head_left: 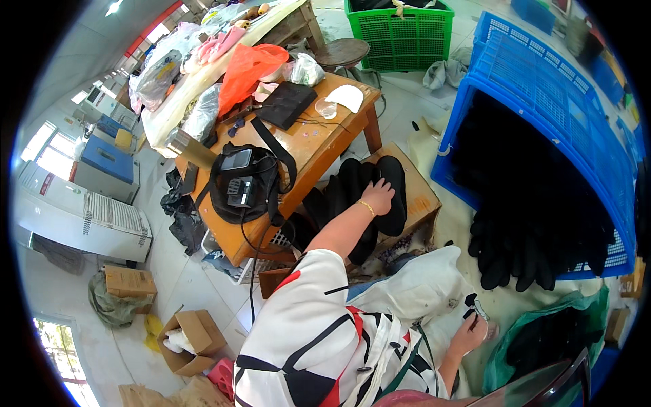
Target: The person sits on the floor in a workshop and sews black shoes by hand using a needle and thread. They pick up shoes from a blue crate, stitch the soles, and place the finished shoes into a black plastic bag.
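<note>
A stack of long black sole-shaped pieces lies on a cardboard box beside the wooden table. My left hand reaches across to it, its fingers closed on the edge of the top black piece. Low on the right, close to my lap, my right hand is closed around a small black and silver tool, whose exact kind I cannot make out. A pale cloth covers my lap between the two hands.
A blue crate on its side spills black pieces on the right. Nearby stands a green sack holding black material. The wooden table bears a black bag, a red plastic bag and other items. A green crate stands behind.
</note>
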The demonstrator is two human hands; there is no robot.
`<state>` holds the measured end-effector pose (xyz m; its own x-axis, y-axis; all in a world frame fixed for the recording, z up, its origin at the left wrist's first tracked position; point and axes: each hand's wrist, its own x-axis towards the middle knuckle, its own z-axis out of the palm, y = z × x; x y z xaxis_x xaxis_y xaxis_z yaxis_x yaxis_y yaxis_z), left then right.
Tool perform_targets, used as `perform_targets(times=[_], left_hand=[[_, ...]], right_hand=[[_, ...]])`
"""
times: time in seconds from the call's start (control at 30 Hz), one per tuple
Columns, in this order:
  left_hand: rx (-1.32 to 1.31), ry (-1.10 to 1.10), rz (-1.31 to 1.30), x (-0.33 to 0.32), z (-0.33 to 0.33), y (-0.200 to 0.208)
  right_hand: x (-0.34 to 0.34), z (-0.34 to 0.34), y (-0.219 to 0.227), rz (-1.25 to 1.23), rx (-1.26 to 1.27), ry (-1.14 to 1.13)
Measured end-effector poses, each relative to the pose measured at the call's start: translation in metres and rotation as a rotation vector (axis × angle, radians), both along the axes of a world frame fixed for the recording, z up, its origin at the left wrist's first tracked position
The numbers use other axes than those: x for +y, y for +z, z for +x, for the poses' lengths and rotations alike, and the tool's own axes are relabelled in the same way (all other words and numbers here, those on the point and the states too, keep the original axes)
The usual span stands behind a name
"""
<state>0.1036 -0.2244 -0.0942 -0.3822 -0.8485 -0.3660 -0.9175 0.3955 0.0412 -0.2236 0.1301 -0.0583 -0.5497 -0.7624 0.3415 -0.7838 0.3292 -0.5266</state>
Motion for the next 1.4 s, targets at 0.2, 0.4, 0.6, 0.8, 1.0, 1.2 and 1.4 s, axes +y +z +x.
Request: perform_targets(times=[0.2,0.4,0.6,0.8,1.0,1.2,1.4], left_hand=[[-0.007,0.014,0.054,-0.001,-0.010,0.005],[-0.066,-0.218,-0.032,-0.012,-0.011,0.018],[-0.008,-0.296,-0.131,-0.011,-0.017,0.037],[0.812,-0.428,0.237,0.077,-0.082,0.087],[0.864,-0.603,0.843,0.180,-0.111,0.128],[1.028,-0.551,0.914,0.220,-0.106,0.116],[1.021,-0.511,0.891,0.235,-0.102,0.125]], right_hand=[[-0.003,0.001,-0.004,-0.053,0.066,0.013],[0.000,0.002,-0.004,-0.053,-0.026,-0.008],[0.003,-0.001,-0.010,-0.205,-0.268,-0.047],[0.003,0.042,0.038,-0.139,-0.663,0.168],[0.009,0.066,0.075,-0.102,-0.702,0.399],[0.031,0.072,0.076,-0.120,-0.800,0.342],[0.051,0.074,0.060,-0.233,-0.879,0.229]])
